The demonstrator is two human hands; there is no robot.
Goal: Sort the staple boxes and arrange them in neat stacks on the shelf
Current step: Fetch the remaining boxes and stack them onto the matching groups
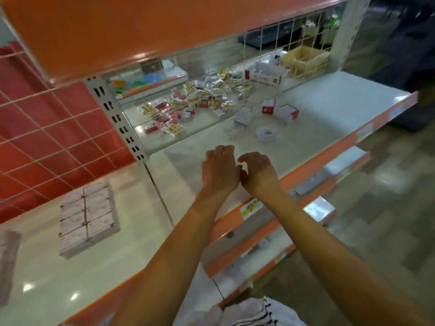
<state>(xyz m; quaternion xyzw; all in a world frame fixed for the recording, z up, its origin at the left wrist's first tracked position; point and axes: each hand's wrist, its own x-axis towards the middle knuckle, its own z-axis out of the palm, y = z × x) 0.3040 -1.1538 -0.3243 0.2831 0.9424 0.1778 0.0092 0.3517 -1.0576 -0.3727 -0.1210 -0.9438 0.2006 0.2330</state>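
Observation:
Both my hands hover side by side over the white shelf (317, 109), near its front. My left hand (220, 169) and my right hand (257, 172) have loosely curled fingers and hold nothing. Beyond them lie several loose staple boxes: a red-and-white box (268, 107), another tipped box (287, 113), a white one (243, 116) and a flat pale box (266, 134). On the shelf section to the left stands a neat stack of pink-white staple boxes (88, 215), apart from both hands.
Behind a wire grid (277, 41), a pile of small red and yellow packets (195, 102) lies on the far shelf. A yellow basket (306, 58) sits at the back right. An orange shelf (141, 31) overhangs above. Lower shelves (259, 243) and the floor lie to the right.

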